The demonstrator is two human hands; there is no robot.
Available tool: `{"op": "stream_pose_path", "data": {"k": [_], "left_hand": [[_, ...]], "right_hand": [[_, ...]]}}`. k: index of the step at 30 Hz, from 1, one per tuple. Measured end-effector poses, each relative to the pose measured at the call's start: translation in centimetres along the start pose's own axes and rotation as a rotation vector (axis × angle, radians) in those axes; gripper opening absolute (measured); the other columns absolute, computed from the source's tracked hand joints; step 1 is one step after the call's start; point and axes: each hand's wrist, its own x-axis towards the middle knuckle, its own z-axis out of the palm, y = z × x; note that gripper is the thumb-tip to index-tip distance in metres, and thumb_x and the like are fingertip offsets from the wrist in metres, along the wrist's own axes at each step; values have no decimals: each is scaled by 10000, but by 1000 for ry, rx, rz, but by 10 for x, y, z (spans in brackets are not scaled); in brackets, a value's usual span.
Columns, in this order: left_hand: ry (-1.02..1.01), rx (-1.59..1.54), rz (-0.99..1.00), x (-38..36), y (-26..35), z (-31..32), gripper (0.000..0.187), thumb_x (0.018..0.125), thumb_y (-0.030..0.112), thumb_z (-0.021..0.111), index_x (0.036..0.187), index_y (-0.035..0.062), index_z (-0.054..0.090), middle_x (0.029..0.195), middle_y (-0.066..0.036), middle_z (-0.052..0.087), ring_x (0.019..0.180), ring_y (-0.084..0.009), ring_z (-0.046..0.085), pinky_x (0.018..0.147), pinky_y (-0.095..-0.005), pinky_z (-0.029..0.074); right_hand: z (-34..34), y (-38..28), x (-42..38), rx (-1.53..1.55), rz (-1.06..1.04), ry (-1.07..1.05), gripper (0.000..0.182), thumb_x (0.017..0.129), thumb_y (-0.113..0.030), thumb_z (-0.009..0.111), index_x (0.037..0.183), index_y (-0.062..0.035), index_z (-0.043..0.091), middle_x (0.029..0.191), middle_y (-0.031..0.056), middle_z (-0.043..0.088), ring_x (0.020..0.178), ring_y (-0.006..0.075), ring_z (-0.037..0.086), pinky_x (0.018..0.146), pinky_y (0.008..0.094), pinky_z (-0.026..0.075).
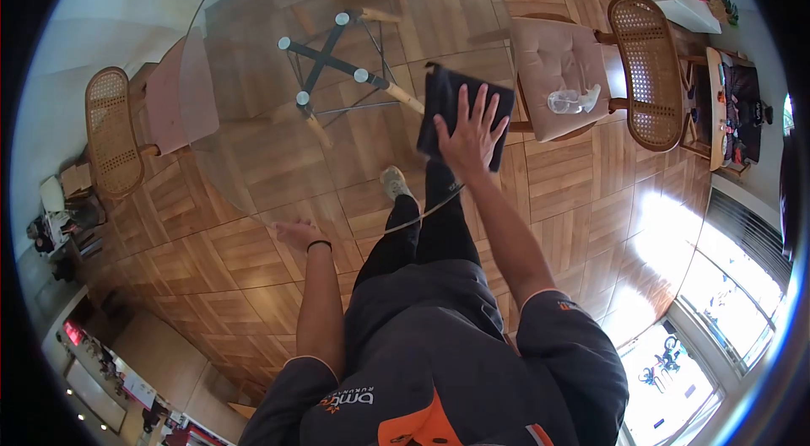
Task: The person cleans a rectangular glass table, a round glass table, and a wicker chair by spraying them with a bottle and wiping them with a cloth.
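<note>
Cloth (440, 93): dark, roughly square, lying on the clear glass tabletop (236, 125) close to its right-hand edge.
Right hand (469, 138): palm down over the cloth, fingers straight and spread apart, not closed around it.
Left hand (302, 234): at the near rim, fingers partly curled; I cannot tell whether they grip or touch the glass.
Cross frame (324, 66): dark bars visible through the glass.
Chair (553, 54): cushioned, right of the tabletop.
Bottle (565, 102): clear, on that seat.
</note>
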Motion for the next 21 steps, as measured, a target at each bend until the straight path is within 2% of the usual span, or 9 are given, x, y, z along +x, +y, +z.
{"op": "stream_pose_path", "data": {"k": [6, 9, 12, 15, 19, 21], "left_hand": [[97, 120, 52, 10, -10, 1, 712, 1028, 608, 245, 1339, -11, 409, 1103, -254, 629, 882, -334, 660, 715, -425, 543], [126, 134, 65, 12, -10, 4, 707, 1020, 618, 267, 1346, 9, 418, 1056, -225, 642, 837, -324, 656, 706, -418, 543], [126, 191, 55, 4, -4, 5, 703, 1014, 622, 284, 1373, 31, 410, 1063, -208, 638, 845, -312, 647, 708, -407, 547], [122, 228, 77, 12, -11, 1, 689, 1013, 614, 301, 1385, 43, 407, 1091, -205, 633, 901, -303, 646, 720, -398, 555], [159, 209, 16, 10, -7, 5, 673, 1014, 602, 321, 1381, 44, 413, 1118, -209, 637, 963, -308, 652, 754, -402, 564], [171, 193, -3, 17, -10, 6, 666, 1015, 595, 330, 1372, 40, 421, 1128, -216, 638, 973, -314, 655, 765, -408, 567]], "right_hand": [[6, 44, 150, -63, -19, 108, 805, 928, -635, 500, 1563, -187, 295, 1633, 171, 180, 1491, 429, 180, 1130, 697, 183], [18, 60, 221, 43, -49, 168, 799, 928, -644, 495, 1553, -182, 311, 1614, 187, 219, 1472, 436, 225, 1137, 653, 235], [24, 64, 255, 178, -94, 184, 784, 936, -629, 492, 1543, -162, 327, 1592, 202, 261, 1451, 445, 263, 1136, 613, 275], [20, 60, 229, 9, -177, 232, 777, 945, -604, 494, 1542, -136, 328, 1588, 216, 268, 1446, 448, 269, 1149, 584, 270], [-7, 38, 128, -27, -222, 49, 801, 919, -575, 543, 1544, -122, 330, 1608, 213, 234, 1464, 455, 228, 1172, 591, 212], [-14, 25, 64, -13, -232, -114, 824, 901, -582, 565, 1545, -125, 332, 1618, 197, 220, 1481, 434, 202, 1176, 597, 194]]}}
